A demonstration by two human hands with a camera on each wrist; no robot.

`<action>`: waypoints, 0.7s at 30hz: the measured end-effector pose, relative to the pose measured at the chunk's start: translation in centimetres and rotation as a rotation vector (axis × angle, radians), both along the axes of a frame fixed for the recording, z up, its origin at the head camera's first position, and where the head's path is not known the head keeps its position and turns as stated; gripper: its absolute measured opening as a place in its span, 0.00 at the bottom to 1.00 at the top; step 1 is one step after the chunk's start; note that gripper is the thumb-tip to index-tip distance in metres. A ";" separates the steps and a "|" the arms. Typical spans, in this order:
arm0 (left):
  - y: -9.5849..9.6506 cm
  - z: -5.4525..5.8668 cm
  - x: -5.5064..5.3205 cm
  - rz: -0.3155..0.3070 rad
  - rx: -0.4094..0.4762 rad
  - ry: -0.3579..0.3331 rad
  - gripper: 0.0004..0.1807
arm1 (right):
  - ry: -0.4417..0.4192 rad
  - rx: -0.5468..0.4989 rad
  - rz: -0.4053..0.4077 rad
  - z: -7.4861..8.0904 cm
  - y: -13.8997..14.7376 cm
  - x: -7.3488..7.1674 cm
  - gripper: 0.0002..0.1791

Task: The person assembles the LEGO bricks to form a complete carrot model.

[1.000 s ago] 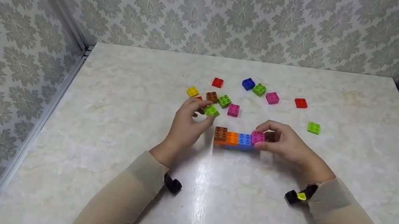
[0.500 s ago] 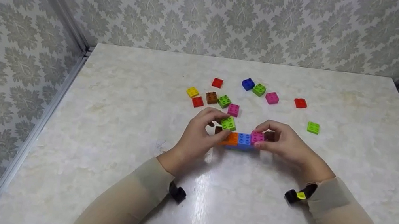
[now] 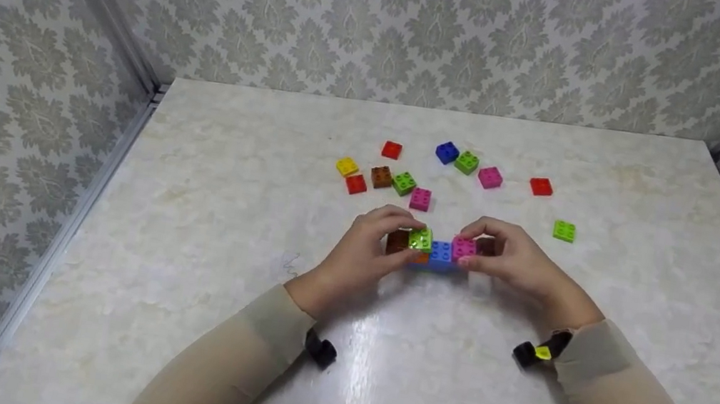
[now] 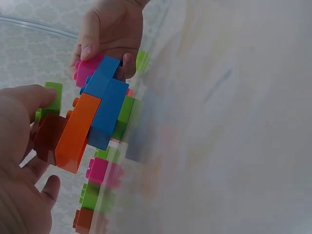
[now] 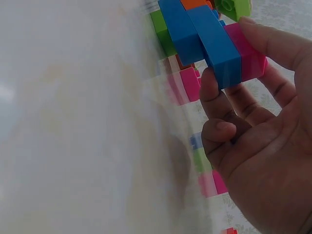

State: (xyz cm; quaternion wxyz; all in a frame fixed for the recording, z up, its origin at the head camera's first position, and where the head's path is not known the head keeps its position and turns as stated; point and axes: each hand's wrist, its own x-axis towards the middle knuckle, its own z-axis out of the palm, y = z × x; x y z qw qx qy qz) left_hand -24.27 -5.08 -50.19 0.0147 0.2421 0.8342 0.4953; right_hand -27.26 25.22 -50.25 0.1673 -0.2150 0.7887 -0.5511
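Observation:
A stepped stack of toy building bricks stands between the hands: a green brick (image 4: 124, 117) lowest, a blue brick (image 4: 108, 114) on it, an orange brick (image 4: 78, 129) and another blue brick (image 3: 441, 251) above. A brown brick (image 4: 50, 138) tops the left end and a pink brick (image 3: 464, 249) the right end. My left hand (image 3: 369, 247) pinches a light green brick (image 3: 420, 239) between thumb and fingers, close over the orange brick beside the brown one. In the right wrist view this light green brick looks tilted. My right hand (image 3: 510, 255) holds the stack by the pink brick's end.
Loose bricks lie behind the stack: yellow (image 3: 347, 167), red (image 3: 356, 183), brown (image 3: 381, 176), green (image 3: 404, 183) and pink (image 3: 420, 198). A dark blue brick (image 3: 447, 152) sits farther back. To the right lie a flat red brick (image 3: 541, 186) and a light green one (image 3: 564, 231). Patterned walls enclose the table (image 3: 222, 158).
My left hand has carried the light green brick right and toward me, from beside the loose bricks to over the stack. The right hand has stayed on the pink end.

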 end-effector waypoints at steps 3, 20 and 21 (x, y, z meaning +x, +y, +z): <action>0.0 -0.1 -0.1 -0.007 -0.036 -0.004 0.21 | -0.003 0.001 0.003 0.0 0.0 0.0 0.17; 0.0 0.6 -0.2 0.003 -0.242 0.060 0.19 | -0.021 0.038 0.010 0.1 0.1 -0.2 0.19; 0.0 0.7 -0.2 0.005 -0.247 0.058 0.20 | -0.021 0.055 0.015 0.2 0.1 -0.4 0.19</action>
